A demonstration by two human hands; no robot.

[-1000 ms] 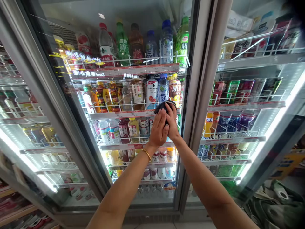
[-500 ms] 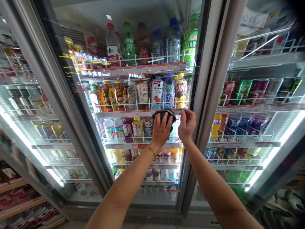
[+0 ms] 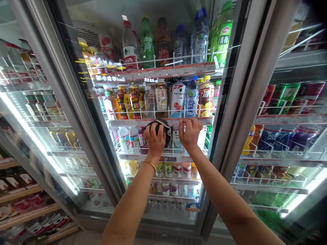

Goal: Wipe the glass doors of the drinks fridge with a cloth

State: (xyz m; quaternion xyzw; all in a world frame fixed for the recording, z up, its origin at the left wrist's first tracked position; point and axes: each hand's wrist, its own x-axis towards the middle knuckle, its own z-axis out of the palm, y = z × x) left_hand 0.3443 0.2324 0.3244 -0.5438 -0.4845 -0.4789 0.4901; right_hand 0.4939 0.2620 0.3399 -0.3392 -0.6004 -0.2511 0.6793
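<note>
A dark cloth (image 3: 167, 132) is bunched under my left hand (image 3: 155, 140), whose bent fingers press it against the glass door (image 3: 143, 214) of a drinks cooler. A gold bracelet (image 3: 150, 165) circles my left wrist. Just to the right, my right hand (image 3: 190, 134) is at the same height, its fingers curled toward the glass; what they hold, if anything, is hidden. Behind both hands runs a shelf edge with price labels (image 3: 127, 122).
Bottles (image 3: 148, 44) and cans stand on several wire shelves behind the glass. Metal door frames (image 3: 252, 88) rise on both sides. Wooden shelves (image 3: 20, 197) with packaged goods are at the lower left.
My left hand and the cloth have moved left across the glass. My right hand has also shifted left, its fingers now curled toward the glass. The view has shifted slightly.
</note>
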